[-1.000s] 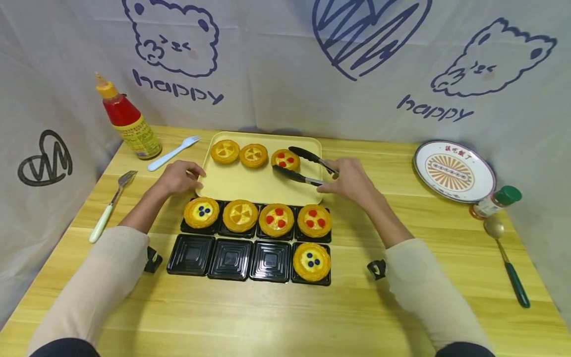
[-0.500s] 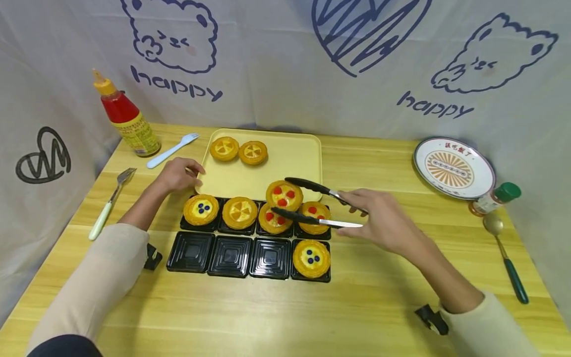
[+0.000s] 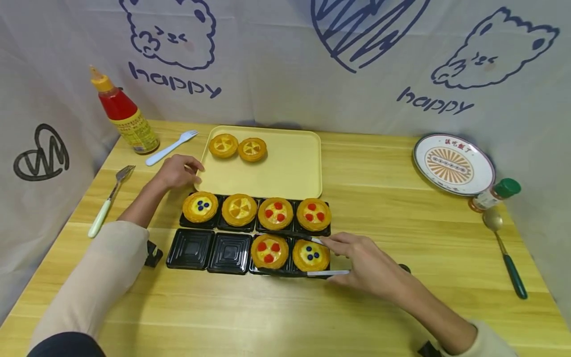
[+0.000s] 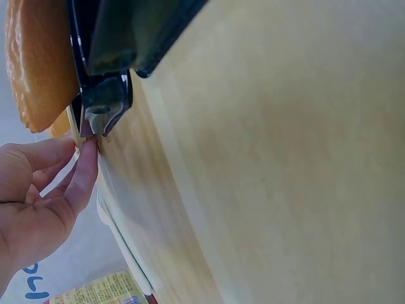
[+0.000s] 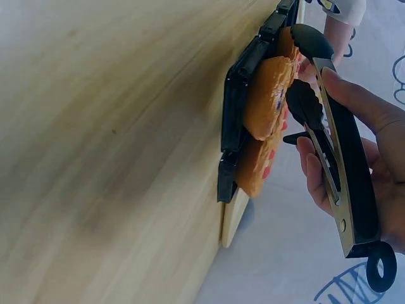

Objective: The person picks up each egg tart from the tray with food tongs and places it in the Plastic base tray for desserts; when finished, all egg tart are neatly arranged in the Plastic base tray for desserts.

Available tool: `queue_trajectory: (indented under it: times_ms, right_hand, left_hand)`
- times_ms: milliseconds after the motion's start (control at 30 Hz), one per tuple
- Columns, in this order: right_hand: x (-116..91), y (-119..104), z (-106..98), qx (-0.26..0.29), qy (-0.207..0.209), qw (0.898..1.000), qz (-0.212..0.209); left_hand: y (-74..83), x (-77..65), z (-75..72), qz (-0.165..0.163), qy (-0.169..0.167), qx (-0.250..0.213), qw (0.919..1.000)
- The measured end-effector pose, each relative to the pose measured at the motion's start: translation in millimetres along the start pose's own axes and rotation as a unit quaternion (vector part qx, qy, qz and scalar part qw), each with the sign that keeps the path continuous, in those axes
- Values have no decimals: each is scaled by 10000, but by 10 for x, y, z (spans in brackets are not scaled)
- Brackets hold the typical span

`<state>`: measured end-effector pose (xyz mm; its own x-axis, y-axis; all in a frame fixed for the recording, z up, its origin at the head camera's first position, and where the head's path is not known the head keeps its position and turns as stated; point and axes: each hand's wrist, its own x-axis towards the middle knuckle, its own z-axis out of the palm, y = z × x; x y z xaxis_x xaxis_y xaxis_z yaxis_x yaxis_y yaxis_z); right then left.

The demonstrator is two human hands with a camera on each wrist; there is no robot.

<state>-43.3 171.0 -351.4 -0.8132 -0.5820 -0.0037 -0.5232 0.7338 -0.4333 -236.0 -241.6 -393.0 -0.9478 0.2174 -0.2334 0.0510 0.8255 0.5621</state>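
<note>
My left hand (image 3: 175,172) pinches the left rim of the pale yellow tray (image 3: 292,166) between thumb and fingers. On the tray lie two egg tarts (image 3: 223,146) with orange wedge toppings. My right hand (image 3: 368,265) holds black-tipped metal tongs (image 5: 345,158). Their arms pass over a blueberry-topped tart (image 3: 311,256) and reach either side of a red-topped tart (image 3: 269,252) in the front row's third black compartment. Four-compartment back row: tarts with blueberries (image 3: 200,207), orange wedges (image 3: 239,209) and red toppings (image 3: 275,213) fill it. Two black compartments (image 3: 229,253) at front left are bare.
At left stand a red sauce bottle (image 3: 127,119), a light blue fork (image 3: 171,148) and a metal fork (image 3: 110,201) with a pale handle. On the right are a white plate (image 3: 454,164), a green-capped jar (image 3: 494,195) and a green-handled spoon (image 3: 506,253). A drawn-on cloth hangs behind.
The red-topped tart has gone from the tray, carried by the tongs toward me, into the front row's third compartment. The right hand moved nearer; the left stays at the tray's rim.
</note>
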Motion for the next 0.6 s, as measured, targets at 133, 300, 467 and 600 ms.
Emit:
queue_trajectory:
  times_ms: [133,300,467,600]
  right_hand:
    - [-15,26,40,21,17,10000,56]
    - [-45,17,-40,62,-155,9996,213]
    - [49,8,-204,115,-112,9995,271]
    - [295,94,-279,54,198,9995,255]
  left_hand:
    - [2,-1,0,14,-1,-3,10000]
    - [14,3,-3,3,-52,3,10000]
    - [7,-2,-6,12,-30,15,10000]
    - [-2,-3,-5,58,-35,19,10000]
